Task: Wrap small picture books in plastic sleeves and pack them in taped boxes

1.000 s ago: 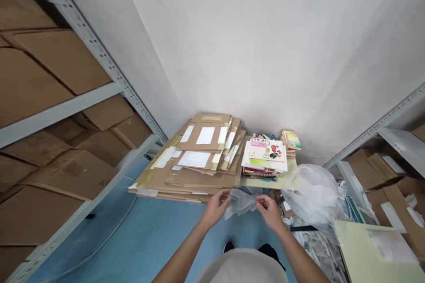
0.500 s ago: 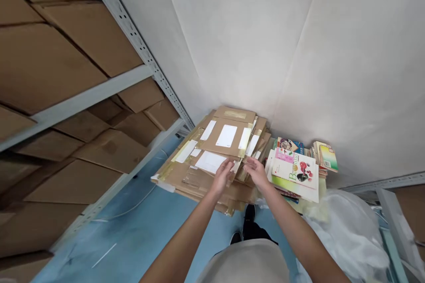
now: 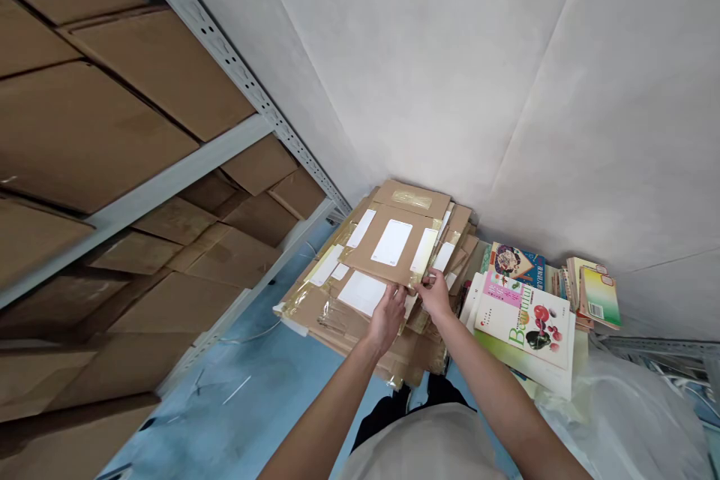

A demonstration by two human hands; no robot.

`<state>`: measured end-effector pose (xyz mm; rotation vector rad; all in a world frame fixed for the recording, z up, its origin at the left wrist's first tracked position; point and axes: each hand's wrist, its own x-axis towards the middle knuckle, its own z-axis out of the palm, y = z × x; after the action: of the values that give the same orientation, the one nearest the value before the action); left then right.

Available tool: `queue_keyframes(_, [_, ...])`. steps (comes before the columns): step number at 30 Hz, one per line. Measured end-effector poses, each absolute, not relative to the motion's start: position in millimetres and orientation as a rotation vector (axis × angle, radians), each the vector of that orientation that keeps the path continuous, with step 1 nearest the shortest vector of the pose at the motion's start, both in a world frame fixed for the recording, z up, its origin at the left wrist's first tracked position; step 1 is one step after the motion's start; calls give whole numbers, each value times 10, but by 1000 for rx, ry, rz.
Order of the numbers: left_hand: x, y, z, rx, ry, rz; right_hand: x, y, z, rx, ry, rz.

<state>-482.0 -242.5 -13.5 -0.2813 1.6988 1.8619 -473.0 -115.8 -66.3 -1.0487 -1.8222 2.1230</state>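
Note:
A stack of flattened cardboard boxes (image 3: 337, 300) with white labels and tape lies on the floor in the corner. The top flattened box (image 3: 397, 240) carries a white label. My left hand (image 3: 387, 317) grips the near edge of that top box, fingers curled over it. My right hand (image 3: 434, 292) pinches the same box's near right corner by the tape. Both arms reach forward from the bottom of the view.
A metal shelf rack (image 3: 185, 165) filled with brown cartons (image 3: 112, 135) stands on the left. Stacks of books (image 3: 526, 319) lie right of the cardboard. A clear plastic bag (image 3: 624, 412) sits at the lower right. The floor is blue (image 3: 236, 405); white walls close the corner.
A second ago both hands held a crumpled plastic sheet in front of the pile. They have since let it go, reached forward onto the cardboard stack and taken hold of the top box.

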Motion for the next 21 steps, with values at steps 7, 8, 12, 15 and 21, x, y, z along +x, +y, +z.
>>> queue_keyframes(7, [-4858,-2453,-24,-321,1449,2028,-4703,-1192,-368,-983,-1563,2243])
queue_keyframes(8, [-4851,-2472,-3,-329,1454,2070,-4656,-1204,-280,-943,-1540,2286])
queue_keyframes(12, [-4825,-2699,86,-420,1527,2292,-4304,-1343,32,-800,-1478,2353])
queue_keyframes(15, [-4800,-3006,108,-450,1637,2375,-3905,-1590,100,-777,-1506,2267])
queue_keyframes(21, [-4640,-3320,111,-215,1709,2382,-3123,-2138,-57,-797,-1655,2004])
